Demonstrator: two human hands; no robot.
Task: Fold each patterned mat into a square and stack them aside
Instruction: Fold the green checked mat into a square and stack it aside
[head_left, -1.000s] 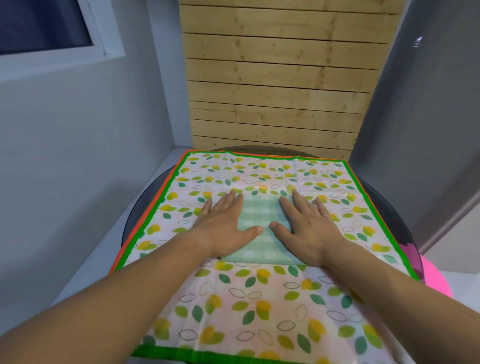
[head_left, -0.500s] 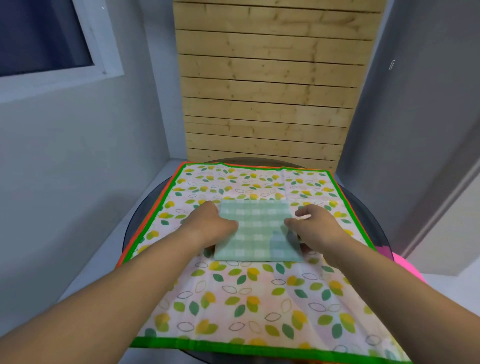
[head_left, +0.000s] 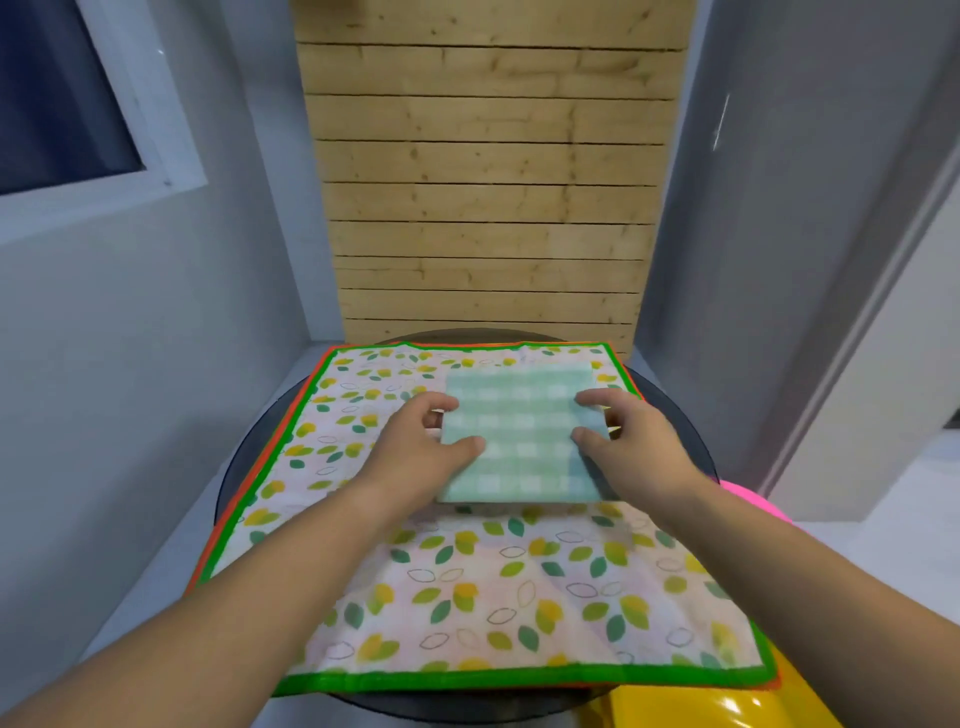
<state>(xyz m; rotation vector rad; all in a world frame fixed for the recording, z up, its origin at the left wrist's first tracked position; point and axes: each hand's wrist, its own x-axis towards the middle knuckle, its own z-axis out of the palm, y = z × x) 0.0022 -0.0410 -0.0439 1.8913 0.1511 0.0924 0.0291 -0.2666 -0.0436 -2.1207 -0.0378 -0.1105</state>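
Fingers (head_left: 440, 403) curled, pinching the folded checked mat (head_left: 519, 436)
Left hand (head_left: 426, 457) at its 9 o'clock edge, right hand (head_left: 631, 449) at 3 o'clock, over the leaf-print mat (head_left: 467, 592).

Illumination: bright, even, diffuse; window pane (head_left: 52, 104) at 10 o'clock dark.
Shadows: soft band under near edge of checked mat (head_left: 519, 431).
Glare: highlights on yellow object (head_left: 675, 709) at 5 o'clock; streak on grey wall (head_left: 719, 119) at 1 o'clock.
Sharpness: soft throughout; leaf mat (head_left: 467, 597) print smeared at 4 o'clock.
Distortion: wide-angle; door frame (head_left: 857, 322) leans at 3 o'clock.
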